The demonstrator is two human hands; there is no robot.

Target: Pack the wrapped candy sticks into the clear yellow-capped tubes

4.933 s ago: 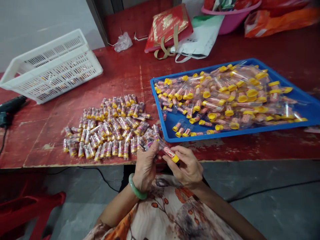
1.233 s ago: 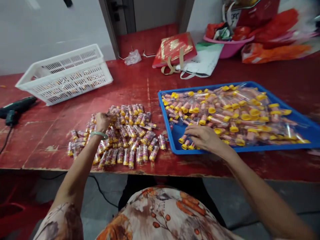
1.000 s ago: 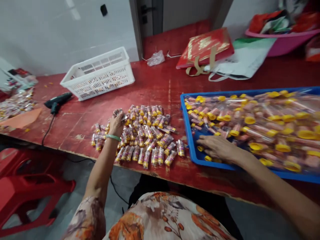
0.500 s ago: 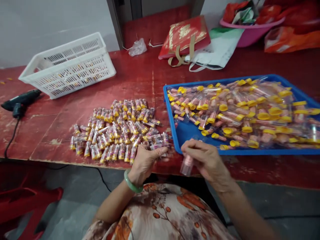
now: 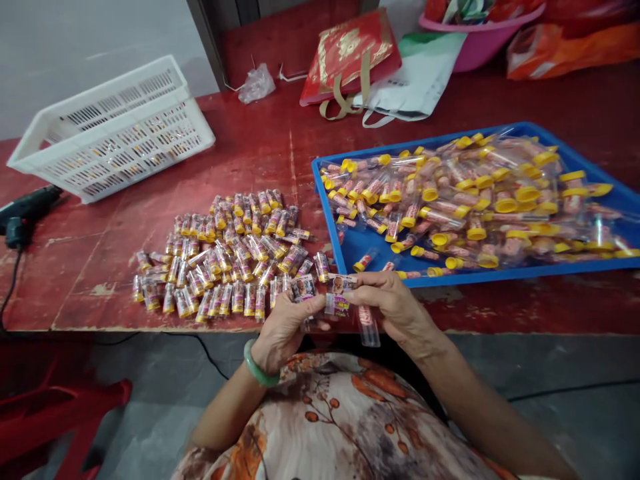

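My left hand (image 5: 286, 328), with a green bangle at the wrist, is closed on several small printed labels (image 5: 303, 288). Close beside it, my right hand (image 5: 397, 310) pinches another printed label (image 5: 338, 303) by its edge. The same hand also holds a clear plastic tube (image 5: 369, 327) with pink contents, hanging tilted below the fingers; its cap end is hidden by them. Left of my hands lies a heap of labelled tubes (image 5: 235, 257). To the right, a blue tray (image 5: 354, 261) bears many unlabelled tubes (image 5: 465, 193) with yellow caps.
A white plastic basket (image 5: 113, 133) stands at the back left, near a black heat gun (image 5: 31, 208). Along the back are a red gift bag (image 5: 350, 57), a white bag (image 5: 413, 83) and a pink basin (image 5: 483, 43). A red stool (image 5: 75, 420) stands below the table edge.
My right hand has moved left with the tube and has taken hold of a label beside my left hand. The view has shifted slightly to the right.
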